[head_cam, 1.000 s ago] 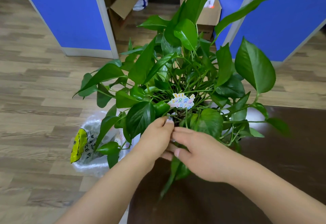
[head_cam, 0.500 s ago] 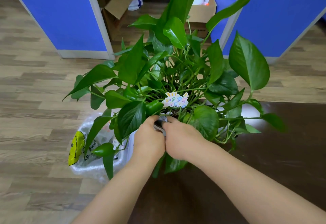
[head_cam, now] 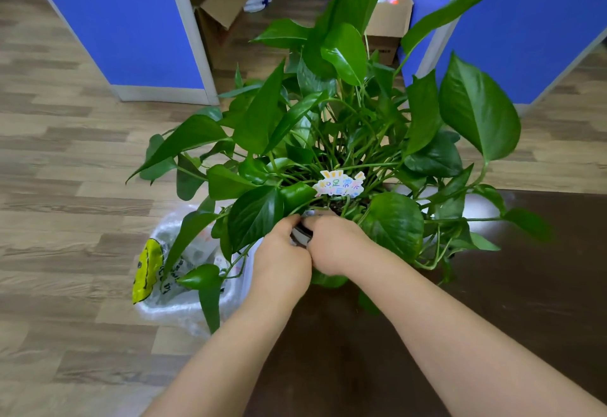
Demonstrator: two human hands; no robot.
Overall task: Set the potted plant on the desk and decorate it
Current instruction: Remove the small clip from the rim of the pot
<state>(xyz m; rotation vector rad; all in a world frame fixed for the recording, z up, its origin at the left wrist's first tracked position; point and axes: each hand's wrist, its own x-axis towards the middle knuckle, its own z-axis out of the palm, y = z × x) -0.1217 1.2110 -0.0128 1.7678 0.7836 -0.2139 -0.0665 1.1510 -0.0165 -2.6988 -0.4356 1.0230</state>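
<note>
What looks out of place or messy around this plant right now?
No spill or damage shows. The potted plant sits near the desk's left edge, so its leaves overhang the crumpled plastic bag lying on the floor. Both hands cover the pot's near rim. The decorative tag stands upright.

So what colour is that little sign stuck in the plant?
The sign is white with multicoloured lettering and yellow rays on top, seen in the head view.

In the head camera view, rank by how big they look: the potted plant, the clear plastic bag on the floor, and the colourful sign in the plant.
1. potted plant
2. plastic bag
3. colourful sign

The gaps are wide; nearness changes nothing.
</note>
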